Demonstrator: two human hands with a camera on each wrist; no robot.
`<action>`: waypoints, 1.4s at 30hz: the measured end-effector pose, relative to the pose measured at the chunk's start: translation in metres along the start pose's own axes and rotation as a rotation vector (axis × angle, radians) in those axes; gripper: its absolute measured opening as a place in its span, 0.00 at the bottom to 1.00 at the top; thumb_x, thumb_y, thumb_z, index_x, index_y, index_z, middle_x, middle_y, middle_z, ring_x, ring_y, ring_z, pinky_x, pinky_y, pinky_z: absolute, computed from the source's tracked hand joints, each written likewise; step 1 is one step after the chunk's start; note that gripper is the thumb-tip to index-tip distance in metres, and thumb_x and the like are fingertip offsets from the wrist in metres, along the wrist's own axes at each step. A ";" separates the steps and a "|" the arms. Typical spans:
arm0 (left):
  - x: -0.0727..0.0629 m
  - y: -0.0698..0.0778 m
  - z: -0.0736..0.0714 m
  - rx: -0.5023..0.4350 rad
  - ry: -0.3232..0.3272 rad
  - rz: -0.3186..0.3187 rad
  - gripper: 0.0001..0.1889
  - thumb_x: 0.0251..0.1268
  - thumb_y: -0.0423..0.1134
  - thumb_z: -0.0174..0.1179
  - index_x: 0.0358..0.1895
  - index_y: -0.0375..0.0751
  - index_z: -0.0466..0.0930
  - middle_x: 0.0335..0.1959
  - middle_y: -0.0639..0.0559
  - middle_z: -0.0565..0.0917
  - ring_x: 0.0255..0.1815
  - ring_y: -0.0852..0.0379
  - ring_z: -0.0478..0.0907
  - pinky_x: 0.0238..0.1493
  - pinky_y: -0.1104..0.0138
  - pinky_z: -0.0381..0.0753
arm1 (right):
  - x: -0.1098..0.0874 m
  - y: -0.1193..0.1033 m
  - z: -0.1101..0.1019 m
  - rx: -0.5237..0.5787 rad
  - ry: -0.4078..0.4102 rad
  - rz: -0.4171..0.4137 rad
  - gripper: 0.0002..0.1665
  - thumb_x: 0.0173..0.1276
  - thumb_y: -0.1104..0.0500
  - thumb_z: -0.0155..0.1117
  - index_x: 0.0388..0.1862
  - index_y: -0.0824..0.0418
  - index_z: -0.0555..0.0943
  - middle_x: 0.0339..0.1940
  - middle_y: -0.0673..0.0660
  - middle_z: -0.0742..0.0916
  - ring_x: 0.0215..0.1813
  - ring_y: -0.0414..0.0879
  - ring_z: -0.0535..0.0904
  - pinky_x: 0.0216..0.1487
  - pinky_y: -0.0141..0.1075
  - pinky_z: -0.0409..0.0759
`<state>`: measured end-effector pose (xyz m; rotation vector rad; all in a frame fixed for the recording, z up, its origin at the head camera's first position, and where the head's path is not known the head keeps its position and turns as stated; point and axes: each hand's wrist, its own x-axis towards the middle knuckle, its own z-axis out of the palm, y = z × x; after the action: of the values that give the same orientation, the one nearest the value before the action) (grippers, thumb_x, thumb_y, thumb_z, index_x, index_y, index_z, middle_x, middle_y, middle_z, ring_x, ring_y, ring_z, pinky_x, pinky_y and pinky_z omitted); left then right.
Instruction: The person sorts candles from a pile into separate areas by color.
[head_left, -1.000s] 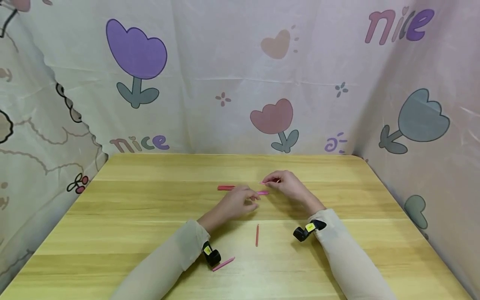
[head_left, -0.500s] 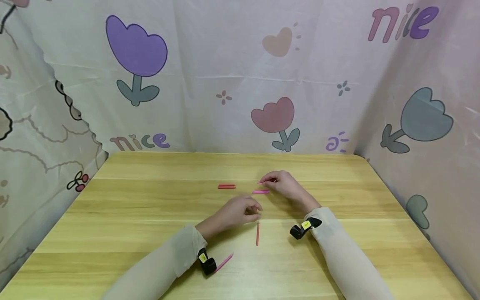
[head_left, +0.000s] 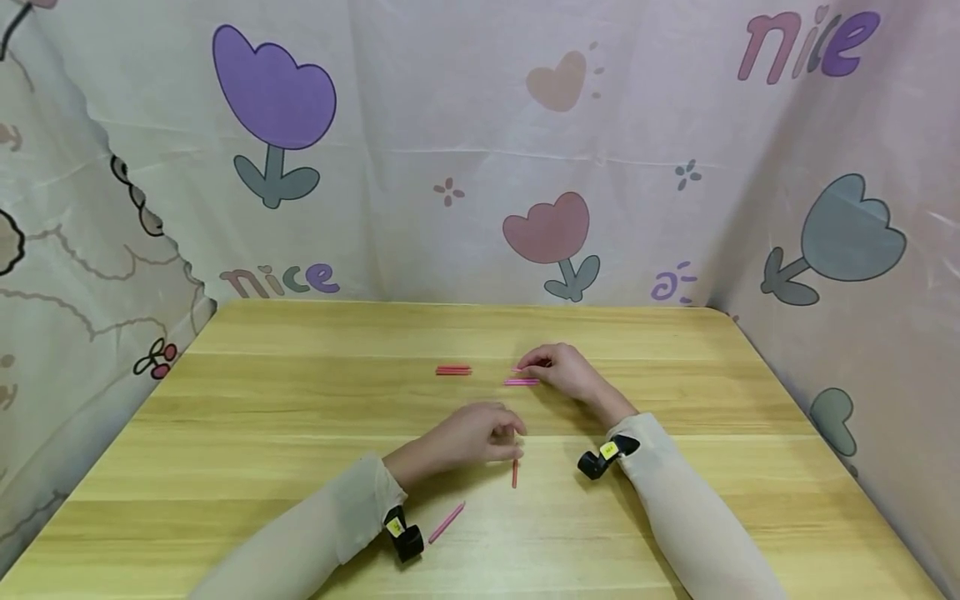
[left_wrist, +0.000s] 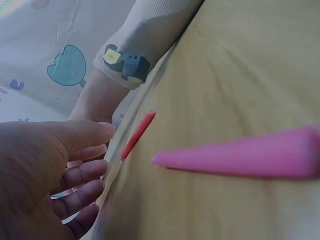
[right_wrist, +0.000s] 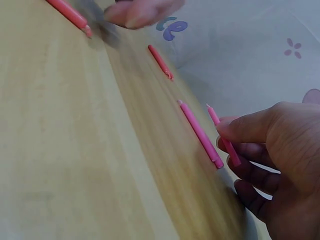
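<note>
Right hand (head_left: 562,371): pinches a pink candle (right_wrist: 231,153), just beside the other pink candles (right_wrist: 198,131);
Left hand (head_left: 476,435): relaxed, empty; near a lone red candle (head_left: 515,475);
Bench (head_left: 300,392): red bundle (head_left: 453,370) toward the back

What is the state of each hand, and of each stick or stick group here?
Left hand: fingers loosely bent, holding nothing.
Right hand: gripping the held pink stick.
Held pink stick: pinched between thumb and fingers.
Pink group: lying together.
Red group: lying together.
Lone red stick: lying, partly hidden in the head view.
Lone pink stick: lying slanted.
</note>
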<state>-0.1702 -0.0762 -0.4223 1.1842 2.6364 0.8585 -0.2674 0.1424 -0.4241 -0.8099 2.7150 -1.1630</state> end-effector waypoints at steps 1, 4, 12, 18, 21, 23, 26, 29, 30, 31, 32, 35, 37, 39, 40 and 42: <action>-0.002 0.001 0.000 -0.003 -0.003 0.005 0.12 0.63 0.44 0.67 0.47 0.46 0.85 0.37 0.59 0.82 0.39 0.65 0.77 0.44 0.71 0.76 | 0.000 0.000 0.000 -0.001 0.001 0.001 0.06 0.68 0.61 0.66 0.40 0.55 0.88 0.41 0.49 0.88 0.48 0.44 0.81 0.52 0.42 0.77; -0.007 0.002 0.001 -0.007 -0.007 0.017 0.12 0.62 0.42 0.67 0.47 0.45 0.85 0.38 0.59 0.82 0.39 0.65 0.78 0.44 0.71 0.76 | 0.000 0.000 0.001 -0.002 0.004 0.003 0.06 0.68 0.61 0.66 0.40 0.55 0.88 0.41 0.49 0.88 0.48 0.44 0.81 0.52 0.42 0.77; -0.014 0.007 0.007 0.032 -0.012 0.056 0.11 0.61 0.44 0.69 0.46 0.47 0.85 0.36 0.60 0.81 0.38 0.66 0.74 0.43 0.74 0.73 | -0.001 -0.006 0.006 -0.031 0.002 0.021 0.07 0.69 0.62 0.65 0.39 0.55 0.88 0.40 0.49 0.88 0.47 0.44 0.80 0.51 0.42 0.77; -0.015 0.011 0.008 0.081 -0.006 0.072 0.13 0.59 0.45 0.70 0.45 0.48 0.85 0.36 0.62 0.79 0.38 0.65 0.73 0.43 0.73 0.71 | -0.001 -0.007 0.008 -0.043 0.008 0.026 0.07 0.69 0.62 0.65 0.39 0.55 0.88 0.40 0.49 0.88 0.48 0.45 0.80 0.52 0.43 0.77; -0.016 0.012 0.008 0.083 -0.009 0.076 0.10 0.60 0.45 0.69 0.43 0.49 0.85 0.36 0.62 0.79 0.39 0.65 0.73 0.44 0.73 0.71 | -0.002 -0.007 0.009 -0.045 0.007 0.030 0.07 0.69 0.63 0.65 0.39 0.54 0.88 0.40 0.49 0.88 0.47 0.44 0.80 0.51 0.42 0.76; -0.016 0.012 0.009 0.080 -0.018 0.073 0.08 0.61 0.45 0.69 0.41 0.51 0.85 0.36 0.62 0.79 0.40 0.65 0.73 0.44 0.73 0.70 | -0.002 -0.006 0.009 -0.046 0.005 0.032 0.07 0.69 0.63 0.65 0.40 0.55 0.88 0.40 0.49 0.88 0.47 0.44 0.80 0.51 0.42 0.76; -0.016 0.012 0.010 0.069 -0.029 0.064 0.05 0.61 0.44 0.68 0.38 0.53 0.84 0.37 0.63 0.79 0.41 0.65 0.72 0.44 0.73 0.71 | -0.002 -0.006 0.009 -0.046 0.004 0.030 0.06 0.68 0.62 0.65 0.40 0.55 0.88 0.39 0.49 0.87 0.46 0.44 0.80 0.51 0.42 0.76; -0.016 0.011 0.011 0.064 -0.035 0.055 0.04 0.61 0.44 0.68 0.36 0.54 0.83 0.38 0.64 0.79 0.42 0.66 0.72 0.45 0.72 0.71 | -0.003 -0.005 0.009 -0.037 0.002 0.033 0.06 0.68 0.62 0.66 0.41 0.56 0.88 0.38 0.49 0.87 0.44 0.44 0.80 0.48 0.40 0.77; -0.016 0.010 0.011 0.064 -0.035 0.053 0.04 0.61 0.45 0.68 0.36 0.55 0.83 0.38 0.64 0.79 0.42 0.66 0.72 0.45 0.72 0.71 | -0.003 -0.005 0.009 -0.030 -0.002 0.035 0.06 0.67 0.61 0.67 0.41 0.57 0.87 0.37 0.49 0.87 0.42 0.43 0.79 0.47 0.39 0.77; -0.016 0.010 0.012 0.065 -0.036 0.052 0.04 0.61 0.45 0.68 0.35 0.55 0.83 0.38 0.64 0.78 0.42 0.66 0.72 0.45 0.72 0.71 | -0.002 -0.005 0.009 -0.025 -0.005 0.036 0.06 0.66 0.61 0.68 0.41 0.57 0.87 0.36 0.49 0.87 0.41 0.43 0.79 0.46 0.39 0.76; -0.017 0.011 0.011 0.065 -0.037 0.050 0.04 0.61 0.46 0.69 0.35 0.55 0.83 0.38 0.64 0.78 0.42 0.66 0.72 0.45 0.72 0.71 | -0.002 -0.004 0.009 -0.021 -0.008 0.037 0.06 0.65 0.61 0.69 0.41 0.57 0.87 0.36 0.48 0.86 0.40 0.43 0.79 0.45 0.38 0.76; -0.017 0.011 0.012 0.067 -0.041 0.047 0.05 0.61 0.47 0.69 0.34 0.56 0.82 0.38 0.65 0.78 0.42 0.66 0.72 0.46 0.72 0.71 | -0.002 -0.003 0.009 -0.027 -0.006 0.039 0.06 0.64 0.61 0.70 0.40 0.57 0.87 0.35 0.48 0.86 0.40 0.42 0.78 0.44 0.38 0.76; -0.017 0.010 0.012 0.069 -0.042 0.047 0.05 0.61 0.47 0.69 0.34 0.57 0.82 0.38 0.65 0.78 0.42 0.66 0.72 0.46 0.71 0.71 | -0.003 -0.003 0.009 -0.044 0.004 0.027 0.06 0.64 0.62 0.70 0.40 0.56 0.88 0.36 0.48 0.86 0.41 0.42 0.79 0.45 0.38 0.77; -0.017 0.010 0.012 0.070 -0.043 0.047 0.05 0.61 0.47 0.68 0.33 0.57 0.81 0.39 0.65 0.78 0.43 0.65 0.72 0.47 0.71 0.71 | -0.003 -0.003 0.009 -0.061 0.014 0.019 0.06 0.65 0.62 0.69 0.40 0.56 0.88 0.38 0.48 0.86 0.42 0.42 0.80 0.46 0.39 0.77; -0.017 0.010 0.012 0.070 -0.042 0.047 0.05 0.61 0.47 0.68 0.33 0.57 0.81 0.39 0.64 0.78 0.43 0.65 0.72 0.47 0.71 0.71 | -0.003 -0.002 0.009 -0.067 0.018 0.015 0.06 0.65 0.62 0.69 0.40 0.56 0.88 0.38 0.48 0.87 0.43 0.42 0.80 0.46 0.39 0.77; -0.017 0.010 0.012 0.069 -0.040 0.047 0.05 0.61 0.47 0.68 0.32 0.57 0.81 0.38 0.64 0.77 0.43 0.65 0.72 0.47 0.71 0.71 | -0.004 -0.002 0.009 -0.076 0.023 0.009 0.06 0.66 0.62 0.68 0.40 0.55 0.88 0.39 0.49 0.87 0.44 0.43 0.80 0.47 0.40 0.77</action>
<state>-0.1482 -0.0782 -0.4284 1.2715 2.6361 0.7488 -0.2606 0.1370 -0.4294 -0.7977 2.7940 -1.0803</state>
